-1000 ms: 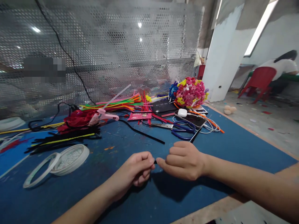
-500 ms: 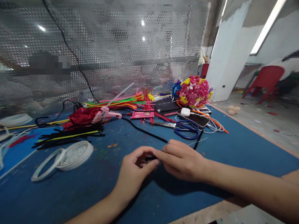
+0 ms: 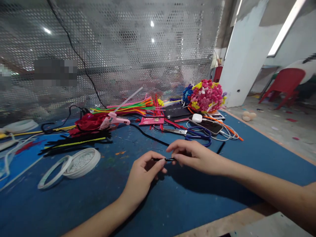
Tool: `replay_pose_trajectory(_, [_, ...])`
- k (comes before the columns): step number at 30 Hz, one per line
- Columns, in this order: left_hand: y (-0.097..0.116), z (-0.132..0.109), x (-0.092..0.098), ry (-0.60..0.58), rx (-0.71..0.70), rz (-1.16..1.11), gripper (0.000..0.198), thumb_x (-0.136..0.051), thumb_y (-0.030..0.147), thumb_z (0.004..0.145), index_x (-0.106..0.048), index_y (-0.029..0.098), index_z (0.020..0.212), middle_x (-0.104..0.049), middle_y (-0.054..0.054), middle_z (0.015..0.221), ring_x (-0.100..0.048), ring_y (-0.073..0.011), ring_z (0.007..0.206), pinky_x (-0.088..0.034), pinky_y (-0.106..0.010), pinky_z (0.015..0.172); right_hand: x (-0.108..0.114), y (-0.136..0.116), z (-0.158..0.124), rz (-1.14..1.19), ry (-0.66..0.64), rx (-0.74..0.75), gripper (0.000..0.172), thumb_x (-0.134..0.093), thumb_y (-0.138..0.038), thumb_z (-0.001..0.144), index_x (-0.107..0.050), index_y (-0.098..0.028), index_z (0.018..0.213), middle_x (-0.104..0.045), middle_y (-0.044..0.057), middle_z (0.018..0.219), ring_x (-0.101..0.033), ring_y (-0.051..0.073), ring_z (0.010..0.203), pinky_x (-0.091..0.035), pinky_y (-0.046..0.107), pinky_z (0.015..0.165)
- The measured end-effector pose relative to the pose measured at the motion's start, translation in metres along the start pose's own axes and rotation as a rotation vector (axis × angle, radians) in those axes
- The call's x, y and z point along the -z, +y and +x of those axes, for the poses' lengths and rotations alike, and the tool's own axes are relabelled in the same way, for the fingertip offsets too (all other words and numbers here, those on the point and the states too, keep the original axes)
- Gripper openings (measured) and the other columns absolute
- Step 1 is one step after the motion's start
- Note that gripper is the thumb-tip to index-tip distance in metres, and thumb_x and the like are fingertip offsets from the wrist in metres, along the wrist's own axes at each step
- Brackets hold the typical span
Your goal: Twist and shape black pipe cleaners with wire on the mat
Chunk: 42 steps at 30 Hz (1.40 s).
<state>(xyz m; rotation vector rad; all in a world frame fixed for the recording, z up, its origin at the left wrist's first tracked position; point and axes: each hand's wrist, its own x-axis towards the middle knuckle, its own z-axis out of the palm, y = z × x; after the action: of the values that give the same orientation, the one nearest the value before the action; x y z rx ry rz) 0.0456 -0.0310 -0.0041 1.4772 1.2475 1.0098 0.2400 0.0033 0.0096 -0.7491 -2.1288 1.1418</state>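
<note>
Low over the blue tabletop, a thin black pipe cleaner (image 3: 170, 160) spans the small gap between my two hands. My left hand (image 3: 145, 169) pinches one part of it between thumb and fingers. The thumb and fingertips of my right hand (image 3: 195, 156) grip it just to the right, with the index finger arched above. Behind the right hand a black fuzzy end (image 3: 221, 148) sticks out; whether it belongs to the same piece I cannot tell. Another long black strip (image 3: 150, 135) runs toward the hands from the back. Blue-handled scissors (image 3: 198, 135) lie just beyond my right hand.
At left are a white dish of beads (image 3: 84, 163), a white ring (image 3: 54, 172) and black pipe cleaners (image 3: 74, 144). Further back lie a pink glue gun (image 3: 115, 119), coloured pipe cleaners (image 3: 128, 107), a phone (image 3: 209, 125) with cable, and a fuzzy flower ball (image 3: 207, 97).
My right hand has lifted slightly and opened its curl, baring a short stretch of black pipe cleaner between the hands. The left hand keeps its pinch. The view has shifted slightly.
</note>
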Motion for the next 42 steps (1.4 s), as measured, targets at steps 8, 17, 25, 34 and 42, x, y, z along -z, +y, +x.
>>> replay_pose_trajectory(8, [-0.001, 0.001, -0.001, -0.077, 0.052, -0.146, 0.018, -0.066, 0.032, 0.074, -0.061, 0.015, 0.08, -0.07, -0.005, 0.083, -0.066, -0.0184, 0.074, -0.05, -0.023, 0.056, 0.005, -0.002, -0.002, -0.181, -0.069, 0.091, 0.026, -0.05, -0.003, 0.076, -0.059, -0.014, 0.098, -0.065, 0.002, 0.084, -0.058, 0.01, 0.071, -0.045, 0.021, 0.064])
replay_pose_trajectory(17, [-0.003, 0.001, -0.002, -0.071, 0.081, -0.196, 0.017, -0.073, 0.028, 0.067, -0.062, 0.014, 0.069, -0.071, -0.006, 0.087, -0.065, -0.0159, 0.072, -0.053, -0.026, 0.069, -0.016, 0.01, -0.005, -0.444, 0.137, 0.278, 0.006, -0.055, -0.019, 0.085, -0.06, -0.015, 0.084, -0.063, 0.003, 0.077, -0.056, 0.012, 0.069, -0.043, 0.021, 0.063])
replay_pose_trajectory(25, [-0.007, 0.005, 0.0, -0.065, 0.055, -0.288, 0.016, -0.068, 0.027, 0.075, -0.059, 0.015, 0.075, -0.07, -0.006, 0.097, -0.066, -0.0186, 0.088, -0.052, -0.029, 0.08, 0.0, 0.01, 0.001, -0.303, 0.098, 0.018, 0.018, -0.057, -0.032, 0.084, -0.059, -0.015, 0.081, -0.06, 0.0, 0.071, -0.052, 0.011, 0.063, -0.039, 0.021, 0.057])
replay_pose_trajectory(34, [-0.012, 0.01, 0.001, -0.113, 0.096, -0.54, 0.02, -0.067, 0.022, 0.077, -0.048, 0.016, 0.078, -0.069, -0.009, 0.102, -0.066, -0.0167, 0.088, -0.049, -0.034, 0.088, 0.009, 0.02, 0.008, -0.076, -0.088, -0.084, 0.011, -0.054, -0.017, 0.08, -0.064, -0.013, 0.085, -0.062, 0.0, 0.077, -0.052, 0.01, 0.067, -0.041, 0.021, 0.062])
replay_pose_trajectory(42, [-0.011, 0.009, 0.001, -0.152, 0.115, -0.565, 0.021, -0.066, 0.023, 0.079, -0.047, 0.017, 0.079, -0.07, -0.007, 0.1, -0.066, -0.0163, 0.089, -0.048, -0.034, 0.09, -0.001, 0.021, 0.005, -0.118, 0.125, -0.063, 0.015, -0.058, -0.023, 0.079, -0.068, -0.013, 0.085, -0.061, 0.001, 0.067, -0.05, 0.009, 0.056, -0.037, 0.02, 0.052])
